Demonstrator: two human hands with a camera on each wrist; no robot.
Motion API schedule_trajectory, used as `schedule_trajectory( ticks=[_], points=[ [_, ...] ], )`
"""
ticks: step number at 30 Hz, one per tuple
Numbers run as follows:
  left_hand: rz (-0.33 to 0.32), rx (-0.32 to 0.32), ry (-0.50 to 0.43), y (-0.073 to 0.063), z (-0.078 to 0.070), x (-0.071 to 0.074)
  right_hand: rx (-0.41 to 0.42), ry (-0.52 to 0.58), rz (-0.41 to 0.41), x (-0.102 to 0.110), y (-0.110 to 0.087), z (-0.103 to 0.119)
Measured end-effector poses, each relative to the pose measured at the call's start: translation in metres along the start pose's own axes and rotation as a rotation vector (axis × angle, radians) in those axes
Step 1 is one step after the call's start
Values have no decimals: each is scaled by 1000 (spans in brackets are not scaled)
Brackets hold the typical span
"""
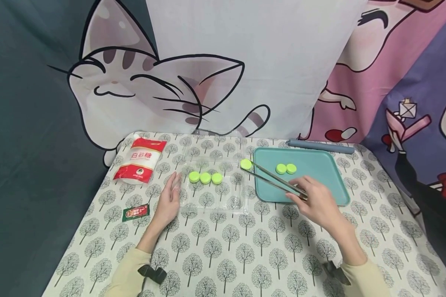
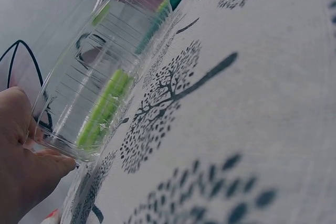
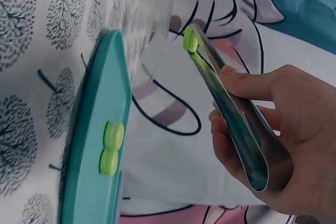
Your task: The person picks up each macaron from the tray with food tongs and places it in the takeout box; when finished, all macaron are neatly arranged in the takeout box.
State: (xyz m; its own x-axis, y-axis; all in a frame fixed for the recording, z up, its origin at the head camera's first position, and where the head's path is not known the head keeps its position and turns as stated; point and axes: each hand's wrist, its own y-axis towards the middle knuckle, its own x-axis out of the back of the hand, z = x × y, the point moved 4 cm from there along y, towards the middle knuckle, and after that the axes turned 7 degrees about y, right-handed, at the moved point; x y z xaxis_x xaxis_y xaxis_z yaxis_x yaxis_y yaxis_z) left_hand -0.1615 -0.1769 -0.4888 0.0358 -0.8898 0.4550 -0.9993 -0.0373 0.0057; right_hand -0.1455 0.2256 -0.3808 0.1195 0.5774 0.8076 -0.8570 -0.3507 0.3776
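Observation:
My right hand (image 1: 315,201) grips metal tongs (image 3: 231,114), their tips pinching a bright green macaron (image 1: 246,164). In the head view this macaron overlaps the right edge of a clear plastic container (image 1: 208,205); in the right wrist view it is held up off the table. Inside the container, a row of three green macarons (image 1: 206,178) lies toward the left. My left hand (image 1: 168,199) holds the container's left end, thumb and fingers at its wall (image 2: 58,142). Two more macarons (image 3: 111,148) sit side by side on a teal tray (image 1: 300,194) to the right.
A red and white bag of sugar (image 1: 140,161) lies at the back left, with a small green and red packet (image 1: 135,212) in front of it. Behind the tray is a grey-blue roll (image 1: 321,147). The container's clear lid (image 1: 213,148) stands open at the back, before a printed curtain.

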Motion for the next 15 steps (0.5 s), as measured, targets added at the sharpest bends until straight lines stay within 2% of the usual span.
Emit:
schedule_trajectory(
  ticks=[7, 15],
  points=[
    [0, 12, 14, -1, 1, 0, 4, -22, 113, -9, 16, 8],
    [-12, 1, 25, 1, 2, 0, 50, -47, 216, -18, 33, 21]
  ],
)
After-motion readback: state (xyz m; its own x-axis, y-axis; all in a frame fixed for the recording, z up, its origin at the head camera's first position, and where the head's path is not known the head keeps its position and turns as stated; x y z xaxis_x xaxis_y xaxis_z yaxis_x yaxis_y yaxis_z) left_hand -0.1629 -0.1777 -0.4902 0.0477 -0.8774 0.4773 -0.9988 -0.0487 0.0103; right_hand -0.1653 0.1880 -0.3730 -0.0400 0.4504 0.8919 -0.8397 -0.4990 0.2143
